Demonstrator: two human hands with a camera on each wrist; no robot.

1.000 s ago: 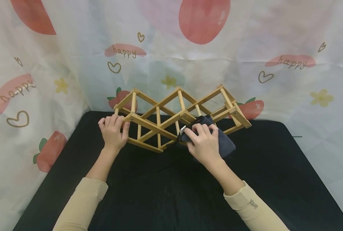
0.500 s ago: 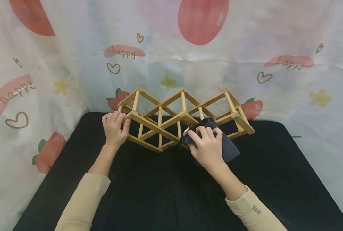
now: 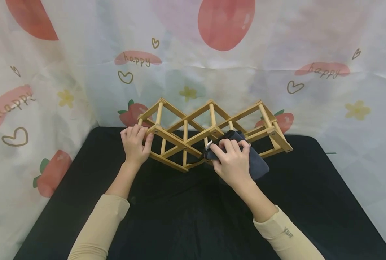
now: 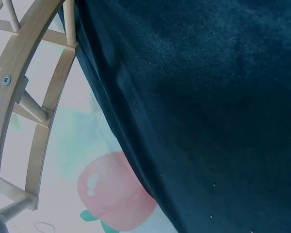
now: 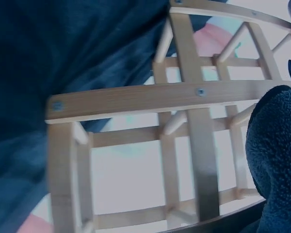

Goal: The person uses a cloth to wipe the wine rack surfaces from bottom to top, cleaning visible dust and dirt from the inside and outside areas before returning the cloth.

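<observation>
A light wooden lattice rack [image 3: 171, 139], built of crossed slats and round dowels, stands at the back of the black-covered table. Its left end is gripped by my left hand [image 3: 136, 144], thumb in front and fingers over the top. My right hand [image 3: 233, 162] holds a folded dark blue towel [image 3: 258, 164] with a white tag against the front slats, right of the middle. Slats with screw heads show close up in the left wrist view, where the hand is nearly out of sight. The towel's fuzzy pile [image 5: 281, 145] overlaps the rack [image 5: 136, 99] in the right wrist view.
A black cloth [image 3: 186, 216] covers the table. Right behind the rack hangs a pale curtain [image 3: 238, 79] printed with fruit, hearts and words; it also runs along both sides of the table.
The rack has shifted a little to the right, with my left hand moving along with it. My right hand and the towel have moved slightly right, less than the rack.
</observation>
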